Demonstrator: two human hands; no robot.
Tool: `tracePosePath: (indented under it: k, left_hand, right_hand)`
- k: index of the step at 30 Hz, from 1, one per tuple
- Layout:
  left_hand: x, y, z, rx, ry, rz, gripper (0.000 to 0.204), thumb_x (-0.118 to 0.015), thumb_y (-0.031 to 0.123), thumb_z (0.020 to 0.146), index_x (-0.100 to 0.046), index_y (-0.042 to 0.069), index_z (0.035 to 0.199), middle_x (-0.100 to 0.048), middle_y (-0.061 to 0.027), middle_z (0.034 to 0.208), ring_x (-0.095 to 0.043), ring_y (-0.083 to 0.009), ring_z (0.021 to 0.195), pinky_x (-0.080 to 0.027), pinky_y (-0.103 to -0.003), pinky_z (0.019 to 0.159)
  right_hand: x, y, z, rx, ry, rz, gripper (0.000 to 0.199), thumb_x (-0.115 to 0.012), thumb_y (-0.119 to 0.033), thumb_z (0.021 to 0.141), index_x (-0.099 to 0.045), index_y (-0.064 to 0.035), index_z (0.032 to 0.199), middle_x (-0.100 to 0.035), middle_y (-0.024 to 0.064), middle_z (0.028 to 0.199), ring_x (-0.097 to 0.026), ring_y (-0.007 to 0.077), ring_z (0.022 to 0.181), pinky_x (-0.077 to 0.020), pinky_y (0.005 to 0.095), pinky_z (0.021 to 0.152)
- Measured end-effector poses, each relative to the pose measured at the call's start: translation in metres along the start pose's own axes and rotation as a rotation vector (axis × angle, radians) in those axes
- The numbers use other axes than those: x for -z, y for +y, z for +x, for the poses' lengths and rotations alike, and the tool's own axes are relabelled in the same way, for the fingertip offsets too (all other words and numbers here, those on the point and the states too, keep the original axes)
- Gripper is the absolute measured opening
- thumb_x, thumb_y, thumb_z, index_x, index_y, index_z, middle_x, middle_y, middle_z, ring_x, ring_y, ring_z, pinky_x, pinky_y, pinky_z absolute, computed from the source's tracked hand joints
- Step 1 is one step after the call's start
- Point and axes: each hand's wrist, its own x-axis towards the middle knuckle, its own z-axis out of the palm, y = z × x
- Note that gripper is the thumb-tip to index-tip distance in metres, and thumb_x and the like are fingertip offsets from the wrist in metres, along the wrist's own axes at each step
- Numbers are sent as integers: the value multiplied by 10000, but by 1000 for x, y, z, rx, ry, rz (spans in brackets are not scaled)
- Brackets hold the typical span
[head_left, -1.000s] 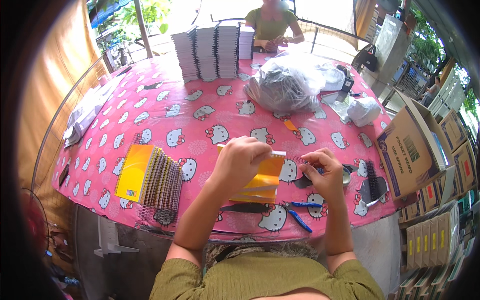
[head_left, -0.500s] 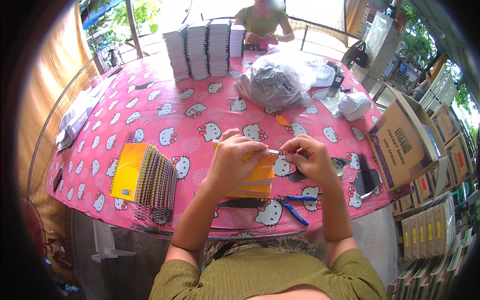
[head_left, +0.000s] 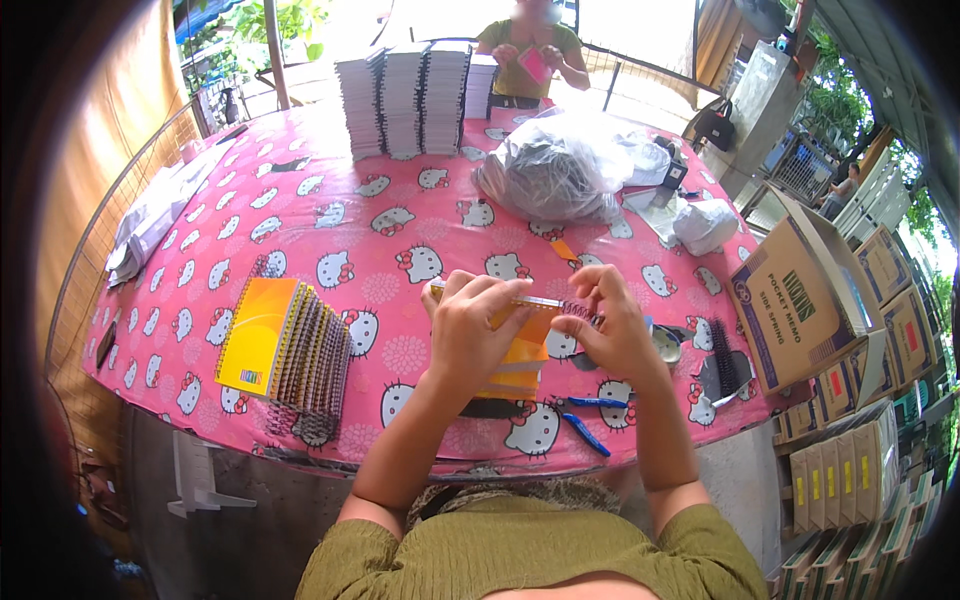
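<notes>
My left hand (head_left: 472, 325) is closed on a small notebook (head_left: 537, 301), fingers over its top and thumb beneath, with the punched edge toward my right hand. At the right end of that edge a dark wire spiral (head_left: 580, 313) sticks out. My right hand (head_left: 612, 325) pinches the spiral between thumb and fingers. Orange-yellow notebooks (head_left: 520, 368) lie under my hands, partly hidden. Blue-handled cutting pliers (head_left: 585, 434) rest on the table just below them. To the left stands a pile of spiral-bound yellow notebooks (head_left: 262, 335).
A pink patterned cloth covers the table (head_left: 400, 215). Tall stacks of bound books (head_left: 403, 100) and a clear plastic bag (head_left: 550, 165) stand at the back. Loose black spirals (head_left: 725, 352) lie at right, beside a cardboard box (head_left: 800, 295). Across the table a person (head_left: 540, 60) holds something pink.
My right hand has shifted slightly at the spiral, and more of the coil shows beside the notebook edge. The person opposite has lifted the pink item higher.
</notes>
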Motion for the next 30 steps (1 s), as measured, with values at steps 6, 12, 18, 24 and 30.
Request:
tracePosePath:
  k: [6,12,18,24,30]
  left_hand:
    - [2,-1,0,-7,13,14,233,-774,275,727,-715,168,925,-691,41,879,-568,-153,880,-310,-401,902]
    - [1,-1,-1,-18,35,-3,194,-773,268,727,-713,171,885,-686,47,849,-568,-154,879,-315,-392,883]
    - [2,-2,-3,-35,71,-5,161,-769,248,729,-711,173,859,-681,55,828,-569,-153,867,-320,-376,868]
    - [-1,-3,-1,-44,89,-3,158,-778,244,718,-713,174,844,-681,58,821,-570,-152,845,-321,-366,857]
    - [5,-1,-2,-62,58,0,190,-816,199,671,-732,135,829,-699,26,805,-574,-138,798,-356,-330,824]
  right_hand:
    - [-9,-5,-2,47,-44,-123,201,-690,-131,823,-583,-49,973,-560,86,876,-616,277,795,-485,378,647]
    - [-15,-4,0,78,-15,-190,152,-686,-92,828,-582,-24,916,-567,90,861,-582,239,722,-466,339,628]
    - [-17,-11,2,99,6,-136,94,-671,-77,821,-609,-11,841,-574,107,809,-585,275,712,-475,364,625]
    - [-26,-12,3,166,63,-295,69,-660,-52,810,-608,-8,826,-568,113,778,-587,289,708,-484,381,621]
    - [-14,6,4,175,-76,-51,91,-640,-70,845,-633,-1,903,-622,124,882,-605,262,768,-499,343,692]
